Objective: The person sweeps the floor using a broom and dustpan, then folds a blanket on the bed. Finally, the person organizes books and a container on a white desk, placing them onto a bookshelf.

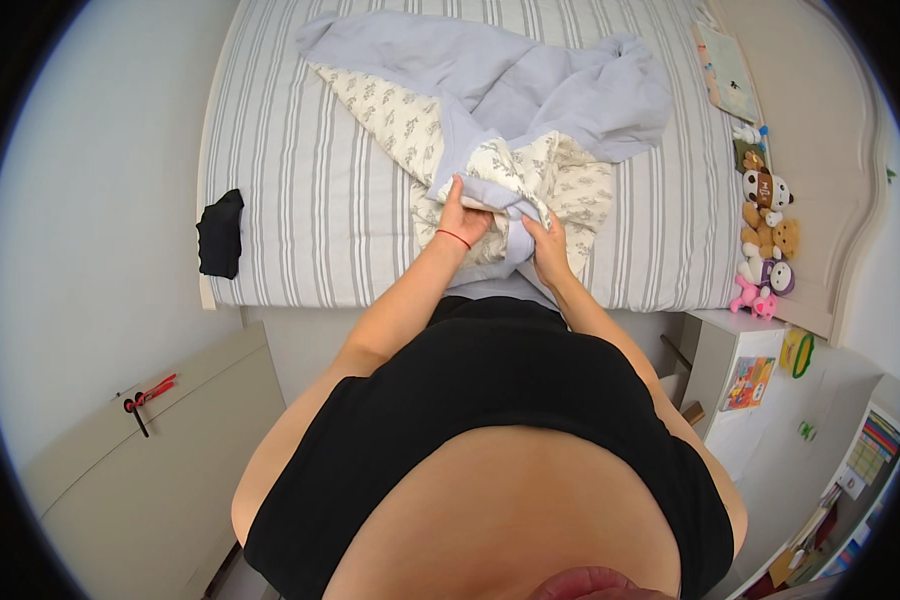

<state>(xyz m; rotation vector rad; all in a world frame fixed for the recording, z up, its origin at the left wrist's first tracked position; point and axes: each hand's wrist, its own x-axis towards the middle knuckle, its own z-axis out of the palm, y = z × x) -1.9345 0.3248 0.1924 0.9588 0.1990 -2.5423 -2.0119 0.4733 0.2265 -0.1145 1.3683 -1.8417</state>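
A quilt [510,71], lavender on one face and cream with a grey floral print on the other, lies partly folded and rumpled across the bed. My left hand [465,217], with a red cord at the wrist, grips a bunched lavender-edged part of it, thumb on top. Close by on the right, my right hand [547,244] pinches another gathered fold of the same quilt. Between the hands the cloth is lifted and creased, and some fingers are hidden beneath it. The near edge of the quilt hangs towards my body.
The bed wears a striped sheet [307,225]. Folded black cloth [221,234] rests at its left edge. Several plush toys [769,187] line the right side by the headboard [817,150]. A white cabinet [742,337] stands near right; a door [165,450] with a handle is near left.
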